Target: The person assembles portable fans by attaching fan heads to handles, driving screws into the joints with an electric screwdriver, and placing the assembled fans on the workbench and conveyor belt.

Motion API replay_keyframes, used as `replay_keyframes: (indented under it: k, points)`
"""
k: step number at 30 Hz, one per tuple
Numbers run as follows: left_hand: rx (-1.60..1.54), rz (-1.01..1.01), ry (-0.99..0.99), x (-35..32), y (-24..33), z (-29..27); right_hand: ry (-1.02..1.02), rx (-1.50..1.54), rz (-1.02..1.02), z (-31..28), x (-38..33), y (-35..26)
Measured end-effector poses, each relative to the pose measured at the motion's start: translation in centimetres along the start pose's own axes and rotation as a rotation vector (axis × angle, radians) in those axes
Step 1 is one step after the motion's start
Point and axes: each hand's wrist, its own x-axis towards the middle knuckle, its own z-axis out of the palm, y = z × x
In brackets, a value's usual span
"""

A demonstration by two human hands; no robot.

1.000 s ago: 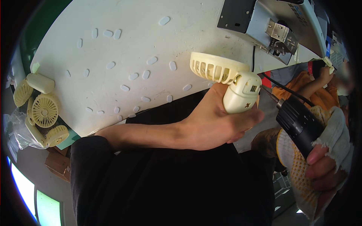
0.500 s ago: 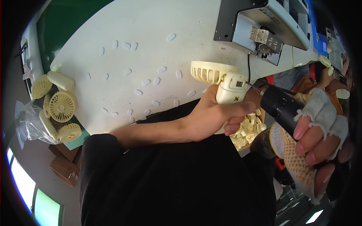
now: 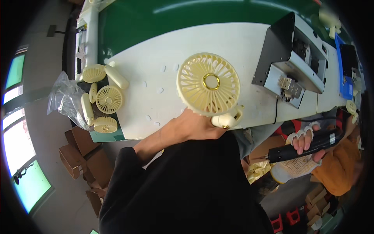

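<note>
My bare left hand grips a cream handheld fan by its handle above the white table. The fan's round slotted head with a gold ring shows its face, and much of the handle is hidden behind my hand. Off to the lower right, my right hand, in a white glove with bare fingertips, is closed around a black electric screwdriver. The screwdriver's bit points left, away from the fan. Small white oval pieces lie scattered on the table, some hidden by the fan.
Several cream fans stand at the table's left end beside a clear plastic bag. A grey metal machine and a blue tray are on the right. Cream parts lie below the table edge; cardboard boxes stand lower left.
The fan has turned so its round face shows, and it sits further left. My right hand has drawn the screwdriver down, away from the fan's handle. The whole view has shifted.
</note>
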Motion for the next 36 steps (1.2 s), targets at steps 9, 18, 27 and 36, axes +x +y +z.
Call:
replay_keyframes:
  k: [9, 18, 27, 36]
  points:
    - [0.616, -0.201, -0.162, 14.1, -4.1, -8.5, -0.165, 0.213, 0.025, -0.4, -1.7, 3.6]
    - [1.081, 0.005, 0.382, 24.2, -10.1, -7.8, 0.042, 0.145, 0.079, -2.0, -3.5, 2.6]
    - [1.722, -0.805, 0.554, -2.6, -0.6, -18.0, 0.345, 0.097, -0.058, -1.4, -3.4, 5.0]
    - [1.534, -0.831, 0.235, -4.4, -1.9, -16.7, 0.180, 0.323, -0.124, 2.6, 0.1, 5.5]
